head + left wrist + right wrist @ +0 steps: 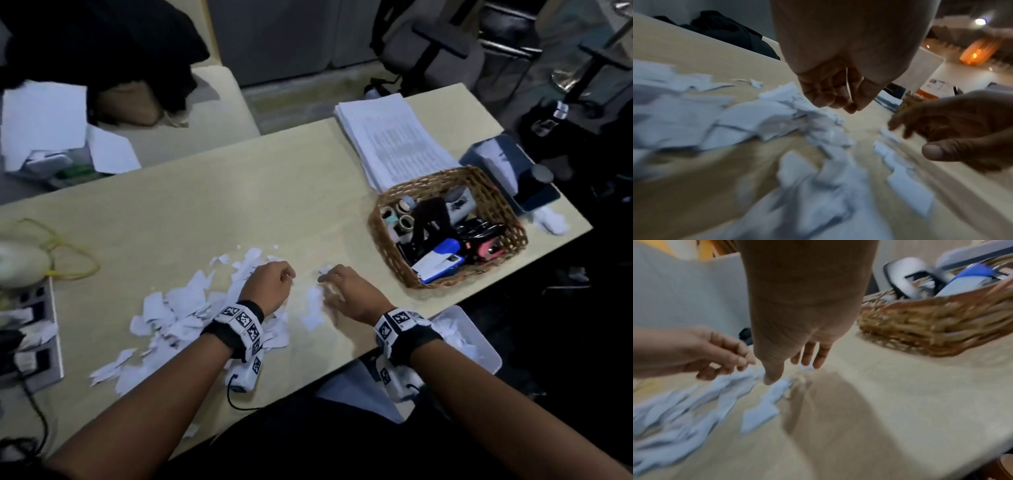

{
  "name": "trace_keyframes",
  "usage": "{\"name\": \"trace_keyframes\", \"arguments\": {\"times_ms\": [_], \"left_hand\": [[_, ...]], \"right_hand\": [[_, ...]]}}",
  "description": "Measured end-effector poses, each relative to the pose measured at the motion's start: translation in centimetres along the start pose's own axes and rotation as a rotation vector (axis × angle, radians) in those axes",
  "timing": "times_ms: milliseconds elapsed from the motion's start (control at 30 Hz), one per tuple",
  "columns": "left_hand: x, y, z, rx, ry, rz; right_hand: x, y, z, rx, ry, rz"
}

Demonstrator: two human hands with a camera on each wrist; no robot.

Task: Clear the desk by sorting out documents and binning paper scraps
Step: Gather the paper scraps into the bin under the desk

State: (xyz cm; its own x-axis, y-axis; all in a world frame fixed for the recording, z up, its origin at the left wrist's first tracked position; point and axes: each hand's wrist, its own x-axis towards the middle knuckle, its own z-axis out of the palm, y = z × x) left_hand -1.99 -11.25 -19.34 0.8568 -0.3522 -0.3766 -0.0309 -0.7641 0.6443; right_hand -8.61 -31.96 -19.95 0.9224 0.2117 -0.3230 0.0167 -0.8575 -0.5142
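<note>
A pile of torn white paper scraps [185,308] [756,123] [674,418] lies on the beige desk [239,192] near its front edge. My left hand [287,274] [849,104] hovers at the pile's right end with fingers curled, pinching a thin paper scrap [847,86] seen edge-on. My right hand [325,277] [797,368] is just to its right, fingers straight and pointing down, tips touching a few loose scraps [313,308] [760,417]. A stack of printed documents [394,144] lies at the desk's far right.
A wicker basket [380,236] [931,324] of stationery stands right of my hands. A white bin [489,356] holding scraps sits below the desk's front right edge. A power strip [51,325] and yellow cable [78,263] lie at the left.
</note>
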Motion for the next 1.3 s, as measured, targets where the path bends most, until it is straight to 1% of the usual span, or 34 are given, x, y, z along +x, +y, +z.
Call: {"name": "trace_keyframes", "arguments": {"times_ms": [100,167,200,267,333,400,467,533,633,733,800,833,867,933,967,1000,1067,1133,1200,1233,1300], "left_hand": [[-0.9,-1.9,0.3,0.045,-0.015,0.041],[-1.2,-3.0,0.3,0.046,0.021,0.073],[-1.4,-3.5,0.2,0.044,0.067,0.092],[-1.5,-4.6,-0.4,0.037,0.206,0.122],[-1.4,-5.6,-1.3,0.066,0.335,0.128],[-1.1,-6.6,-2.3,0.169,0.397,0.112],[-0.9,-7.4,-2.7,0.271,0.381,0.063],[-0.7,-7.9,-2.7,0.307,0.295,0.025],[-0.2,-8.4,-2.2,0.327,0.160,0.024],[0.4,-8.4,-2.0,0.284,0.136,0.048],[0.7,-8.4,-2.0,0.205,0.138,0.026],[0.9,-8.4,-2.0,0.155,0.141,0.004],[1.0,-8.4,-2.2,0.121,0.138,-0.021],[1.2,-8.4,-2.5,0.101,0.113,-0.052],[1.3,-8.4,-2.6,0.094,0.098,-0.057],[1.4,-8.4,-2.7,0.069,0.089,-0.067],[1.6,-8.2,-3.1,-0.042,0.114,-0.103],[1.6,-7.9,-3.5,-0.193,0.198,-0.149],[1.4,-7.6,-4.1,-0.313,0.288,-0.202],[1.2,-7.5,-4.4,-0.341,0.331,-0.232],[0.8,-7.7,-4.8,-0.361,0.402,-0.298]], "right_hand": [[0.0,-1.0,3.9,-0.206,0.022,-0.174],[-0.3,-1.6,5.6,-0.336,0.048,-0.205],[-0.5,-1.8,6.2,-0.352,0.095,-0.217],[-1.2,-1.7,7.0,-0.317,0.238,-0.276],[-1.8,-1.2,7.3,-0.287,0.322,-0.308],[-2.1,-0.8,6.9,-0.291,0.330,-0.302],[-1.9,-0.6,6.5,-0.302,0.297,-0.302],[-1.1,-0.9,5.7,-0.252,0.239,-0.240],[0.6,-1.8,4.1,-0.099,0.191,-0.033],[2.2,-2.1,2.1,0.048,0.152,0.139],[3.3,-1.8,1.3,0.125,0.183,0.266],[3.9,-1.5,1.2,0.105,0.179,0.312],[4.4,-1.3,1.1,0.044,0.140,0.340],[5.0,-1.1,1.5,-0.088,0.047,0.392],[5.2,-1.0,1.6,-0.100,0.034,0.411],[5.3,-1.1,1.6,-0.099,0.029,0.409],[5.4,-0.9,1.7,-0.111,0.008,0.343],[5.5,-0.7,1.7,-0.140,0.015,0.261],[5.7,-1.1,1.4,-0.153,0.077,0.179],[6.0,-1.1,1.3,-0.147,0.101,0.132],[6.8,-1.5,0.7,-0.066,0.076,0.080]]}}
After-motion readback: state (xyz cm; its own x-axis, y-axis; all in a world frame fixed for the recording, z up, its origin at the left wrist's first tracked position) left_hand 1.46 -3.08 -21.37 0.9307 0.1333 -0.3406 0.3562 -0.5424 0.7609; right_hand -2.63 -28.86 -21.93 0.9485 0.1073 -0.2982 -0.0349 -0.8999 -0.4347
